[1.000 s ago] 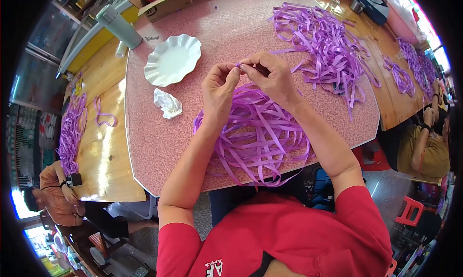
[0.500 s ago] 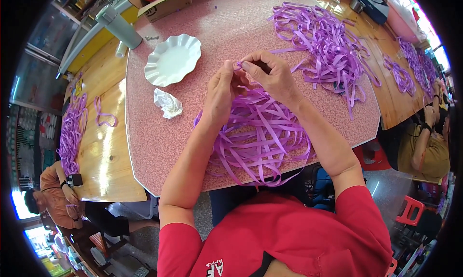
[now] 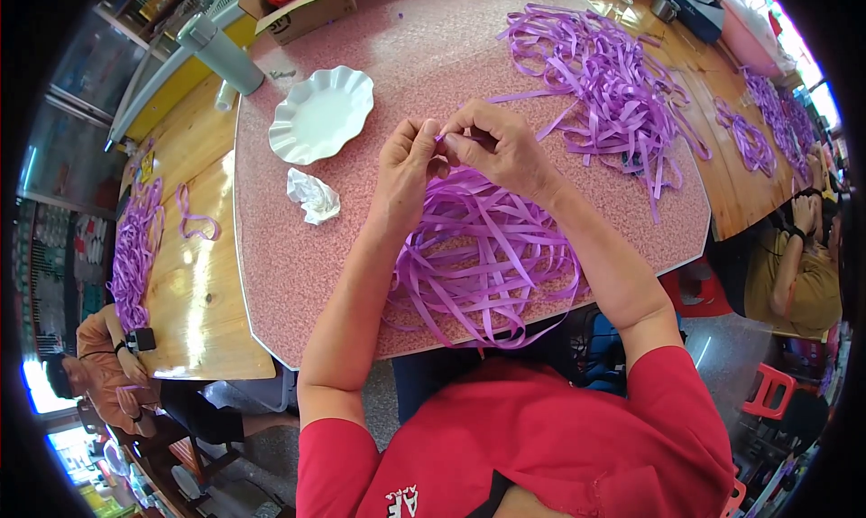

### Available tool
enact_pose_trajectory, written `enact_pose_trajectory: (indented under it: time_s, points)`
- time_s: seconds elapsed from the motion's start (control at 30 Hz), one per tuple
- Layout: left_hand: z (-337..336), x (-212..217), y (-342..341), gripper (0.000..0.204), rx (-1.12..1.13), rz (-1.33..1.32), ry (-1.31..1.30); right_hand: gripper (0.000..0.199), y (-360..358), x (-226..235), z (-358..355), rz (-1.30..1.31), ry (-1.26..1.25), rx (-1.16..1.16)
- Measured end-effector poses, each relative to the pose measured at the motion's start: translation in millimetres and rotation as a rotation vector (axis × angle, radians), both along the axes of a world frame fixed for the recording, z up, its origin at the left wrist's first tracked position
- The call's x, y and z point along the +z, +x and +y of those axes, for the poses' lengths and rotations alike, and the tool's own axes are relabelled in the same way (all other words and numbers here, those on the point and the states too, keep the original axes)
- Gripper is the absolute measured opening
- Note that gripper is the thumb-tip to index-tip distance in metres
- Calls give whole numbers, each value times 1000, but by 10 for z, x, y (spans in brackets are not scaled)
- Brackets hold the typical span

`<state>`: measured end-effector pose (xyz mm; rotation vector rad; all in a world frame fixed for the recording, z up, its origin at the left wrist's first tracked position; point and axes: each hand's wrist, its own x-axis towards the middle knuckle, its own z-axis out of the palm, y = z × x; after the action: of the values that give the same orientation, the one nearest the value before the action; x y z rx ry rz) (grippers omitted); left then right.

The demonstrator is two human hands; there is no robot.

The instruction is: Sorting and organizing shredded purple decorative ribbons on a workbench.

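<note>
My left hand (image 3: 409, 162) and my right hand (image 3: 496, 148) meet over the pink table, both closed in a pinch. Between the fingertips shows a small bit of purple ribbon (image 3: 440, 139); most of it is hidden by my fingers. Below my hands, a loose heap of purple ribbon (image 3: 492, 256) spreads between my forearms and hangs a little over the near table edge. A larger tangled pile of purple ribbon (image 3: 600, 94) lies at the far right, with one strand reaching left toward my right hand.
A white fluted plate (image 3: 322, 117), a crumpled tissue (image 3: 313, 196) and a grey-green flask (image 3: 221, 54) stand on the left. A cardboard box (image 3: 302, 11) sits at the back. People work at wooden tables on both sides, with more ribbon (image 3: 135, 256) on the left one.
Both hands have shifted slightly left and down, and their fingertips have drawn closer together around the ribbon. The heap and the pile stay nearly as they were.
</note>
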<state>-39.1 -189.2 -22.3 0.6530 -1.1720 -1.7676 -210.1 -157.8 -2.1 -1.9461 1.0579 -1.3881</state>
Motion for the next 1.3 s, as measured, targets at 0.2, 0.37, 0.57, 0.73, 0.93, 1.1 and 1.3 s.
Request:
enact_pose_trajectory:
  time_s: [0.2, 0.37, 0.57, 0.73, 0.93, 1.1, 1.3]
  points:
    - [51, 64, -19, 26, 89, -37, -127, 7, 41, -3, 15, -113, 106, -104]
    - [81, 75, -54, 20, 126, -139, -196, 7, 30, 25, 27, -76, 140, -168]
    - [43, 6, -37, 20, 127, -126, -210, 11, 35, -51, -33, 14, -94, -246]
    - [56, -11, -62, 18, 184, -193, -250, 14, 27, -74, -38, 127, -272, -273]
    - [31, -62, -38, 14, 279, -373, -388, 12, 42, -61, -20, 81, -58, -222]
    - [83, -12, -96, 9, 323, -386, -437, 21, -36, -43, -52, -384, 551, 18]
    - [99, 25, -94, 7, 457, -435, -622, 18, -62, 27, -35, -665, 741, 141]
